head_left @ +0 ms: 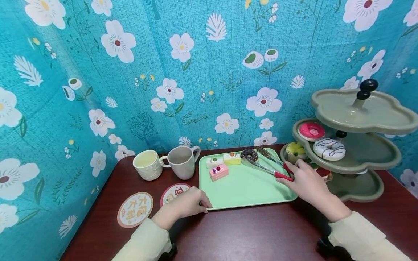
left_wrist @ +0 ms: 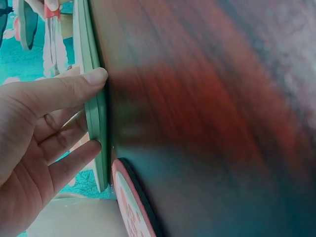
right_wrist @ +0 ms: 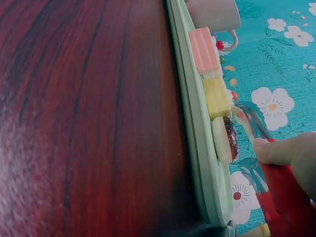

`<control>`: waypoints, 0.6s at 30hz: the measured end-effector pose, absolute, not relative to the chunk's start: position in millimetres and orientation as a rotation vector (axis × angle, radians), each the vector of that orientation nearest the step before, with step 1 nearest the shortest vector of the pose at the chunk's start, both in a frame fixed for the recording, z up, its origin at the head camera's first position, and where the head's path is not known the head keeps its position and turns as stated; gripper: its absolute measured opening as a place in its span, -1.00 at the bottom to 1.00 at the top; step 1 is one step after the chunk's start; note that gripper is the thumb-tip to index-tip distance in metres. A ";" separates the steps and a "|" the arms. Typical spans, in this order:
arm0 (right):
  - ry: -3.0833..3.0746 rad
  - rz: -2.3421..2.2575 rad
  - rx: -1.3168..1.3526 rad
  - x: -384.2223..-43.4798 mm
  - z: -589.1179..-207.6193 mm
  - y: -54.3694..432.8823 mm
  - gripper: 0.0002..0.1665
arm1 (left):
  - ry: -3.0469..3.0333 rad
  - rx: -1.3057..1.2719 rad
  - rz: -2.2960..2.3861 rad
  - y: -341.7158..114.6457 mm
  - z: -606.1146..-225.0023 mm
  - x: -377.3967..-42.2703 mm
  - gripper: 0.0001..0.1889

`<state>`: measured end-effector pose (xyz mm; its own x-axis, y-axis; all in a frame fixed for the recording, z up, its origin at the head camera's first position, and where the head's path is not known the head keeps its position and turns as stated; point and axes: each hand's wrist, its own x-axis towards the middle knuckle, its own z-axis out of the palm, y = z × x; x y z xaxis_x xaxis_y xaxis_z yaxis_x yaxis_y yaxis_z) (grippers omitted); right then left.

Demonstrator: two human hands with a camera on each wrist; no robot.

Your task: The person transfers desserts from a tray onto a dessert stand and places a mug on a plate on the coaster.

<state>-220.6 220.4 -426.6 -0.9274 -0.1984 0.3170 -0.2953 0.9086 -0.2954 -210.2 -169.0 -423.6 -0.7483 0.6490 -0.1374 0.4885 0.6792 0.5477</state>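
Observation:
My right hand (head_left: 308,183) grips the red-handled metal tongs (head_left: 266,168). Their arms are spread, with the tips near a chocolate-glazed donut (head_left: 249,155) resting on the light green tray (head_left: 251,188). In the right wrist view, the donut (right_wrist: 225,139) stands beside a yellow cake piece (right_wrist: 217,97), and the tongs' tips are beyond them. My left hand (head_left: 192,202) holds the tray's front left corner; the left wrist view shows its thumb against the rim (left_wrist: 94,113) and other fingers behind. Left on the tray are a pink cake slice (head_left: 218,173) and a white cake piece (head_left: 213,163).
A three-tier green stand (head_left: 362,159) at the right bears a pink donut (head_left: 307,133), a white donut (head_left: 329,149) and other pastries. A cream mug (head_left: 147,168) and grey mug (head_left: 181,165) stand left of the tray. Two round coasters, one orange-rimmed (head_left: 135,210), lie in front.

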 end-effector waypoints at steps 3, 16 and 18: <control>-2.817 0.474 0.366 -221.5 -426.7 218.5 -0.08 | 2.573 0.901 0.706 -169.2 -423.9 -210.6 -0.85; -2.855 0.388 0.370 -232.5 -427.8 207.8 -0.13 | 2.592 0.924 0.689 -169.3 -426.1 -210.5 -0.84; -2.857 0.391 0.372 -233.8 -427.7 206.8 -0.14 | 2.592 0.927 0.689 -169.5 -426.3 -210.3 -0.84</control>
